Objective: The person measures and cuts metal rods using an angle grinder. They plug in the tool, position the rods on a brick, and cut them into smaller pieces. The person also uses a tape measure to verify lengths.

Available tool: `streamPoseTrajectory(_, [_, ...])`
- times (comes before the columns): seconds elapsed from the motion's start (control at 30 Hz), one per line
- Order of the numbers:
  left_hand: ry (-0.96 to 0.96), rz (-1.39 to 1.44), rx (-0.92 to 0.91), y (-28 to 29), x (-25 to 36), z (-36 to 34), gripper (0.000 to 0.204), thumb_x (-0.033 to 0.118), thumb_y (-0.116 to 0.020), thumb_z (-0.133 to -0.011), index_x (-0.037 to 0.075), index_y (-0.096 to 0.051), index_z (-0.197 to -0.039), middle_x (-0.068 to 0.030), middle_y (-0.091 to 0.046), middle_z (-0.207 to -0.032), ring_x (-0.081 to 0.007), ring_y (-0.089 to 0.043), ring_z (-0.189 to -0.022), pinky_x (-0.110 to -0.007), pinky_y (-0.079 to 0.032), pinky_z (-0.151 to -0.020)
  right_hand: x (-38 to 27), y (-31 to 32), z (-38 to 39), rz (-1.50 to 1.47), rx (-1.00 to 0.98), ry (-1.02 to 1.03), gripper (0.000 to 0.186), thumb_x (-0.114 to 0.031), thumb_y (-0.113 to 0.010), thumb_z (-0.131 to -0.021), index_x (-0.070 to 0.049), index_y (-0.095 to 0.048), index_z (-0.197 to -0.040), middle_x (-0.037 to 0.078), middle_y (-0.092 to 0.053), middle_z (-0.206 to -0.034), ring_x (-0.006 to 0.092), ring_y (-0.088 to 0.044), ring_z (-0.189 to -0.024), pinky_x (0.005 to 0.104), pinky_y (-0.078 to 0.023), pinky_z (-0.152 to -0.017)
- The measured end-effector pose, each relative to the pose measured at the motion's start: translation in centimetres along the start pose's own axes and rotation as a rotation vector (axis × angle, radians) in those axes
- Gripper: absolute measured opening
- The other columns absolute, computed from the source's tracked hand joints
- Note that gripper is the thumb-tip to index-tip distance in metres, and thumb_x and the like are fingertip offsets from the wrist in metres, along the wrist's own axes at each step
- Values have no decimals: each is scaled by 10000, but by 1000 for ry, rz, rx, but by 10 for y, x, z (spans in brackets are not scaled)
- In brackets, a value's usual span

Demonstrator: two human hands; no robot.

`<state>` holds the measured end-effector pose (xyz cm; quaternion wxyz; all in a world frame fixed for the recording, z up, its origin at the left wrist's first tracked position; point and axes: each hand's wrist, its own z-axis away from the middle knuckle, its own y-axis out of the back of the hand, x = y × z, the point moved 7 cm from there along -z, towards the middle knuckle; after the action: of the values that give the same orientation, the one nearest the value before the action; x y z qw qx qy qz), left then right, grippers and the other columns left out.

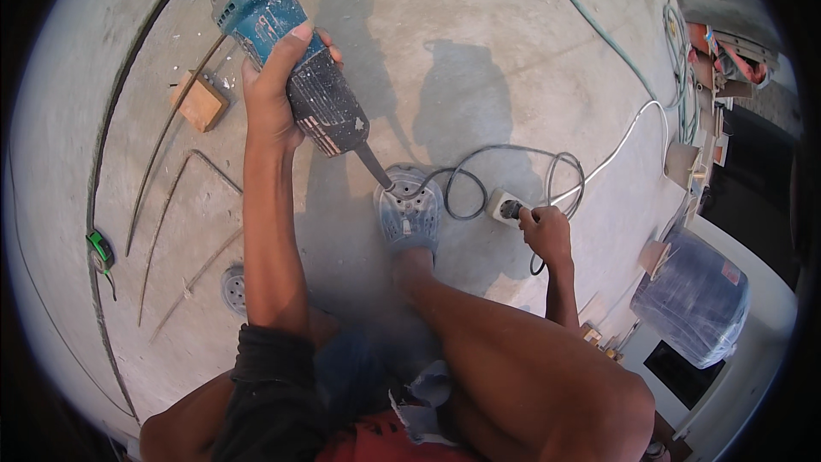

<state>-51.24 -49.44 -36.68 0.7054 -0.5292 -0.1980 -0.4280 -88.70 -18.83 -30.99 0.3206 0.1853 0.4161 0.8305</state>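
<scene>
My left hand (pixel 275 90) grips a teal and black angle grinder (pixel 323 103), dusted pale, its disc end at the top edge of the view. The tool's cord (pixel 466 150) runs past a grey clog (pixel 408 222) on my foot and loops on the concrete. My right hand (pixel 546 235) has its fingers closed on a black plug (pixel 511 209) at a white power strip (pixel 500 205), from which a white cable runs up and right.
Bent rods (pixel 178 173), a wooden block (pixel 205 109), a green tape measure (pixel 100 247) and a long dark cable lie on the left floor. At right are a green hose (pixel 590 21), stacked clutter, a plastic-wrapped dark bin (pixel 688 299) and a white ledge with dark openings.
</scene>
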Motion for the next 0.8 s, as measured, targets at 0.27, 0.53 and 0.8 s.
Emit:
streamPoseTrajectory(0.27, [30,-30,-1,-10,-6,1,429,392,-762,-974,-6,-701,-1124,-146,-761,-916,-196,-762,-788,-314,-640,-676,-16,-3,2,6,-71,-41,505,-391,-646,-1015,15,-793,-753,178,-730,-659,371,-756,-669,462,-592,-710])
streamPoseTrajectory(0.53, [117,238,-14,-66,0,-28,399,330,-792,-951,-27,-694,-1099,-166,-760,-905,-213,-778,-792,-332,-672,-687,-25,-7,0,280,2,-4,546,-428,-662,-1001,37,-777,-739,225,-737,-695,399,-774,-742,488,-612,-754])
streamPoseTrajectory(0.8, [279,356,-189,-151,13,-26,388,294,-798,-911,-45,-681,-1060,-168,-740,-897,-234,-781,-782,-365,-690,-709,-10,-21,-12,145,-92,-66,518,-423,-643,-984,78,-768,-948,347,-763,-935,511,-772,-914,572,-614,-844])
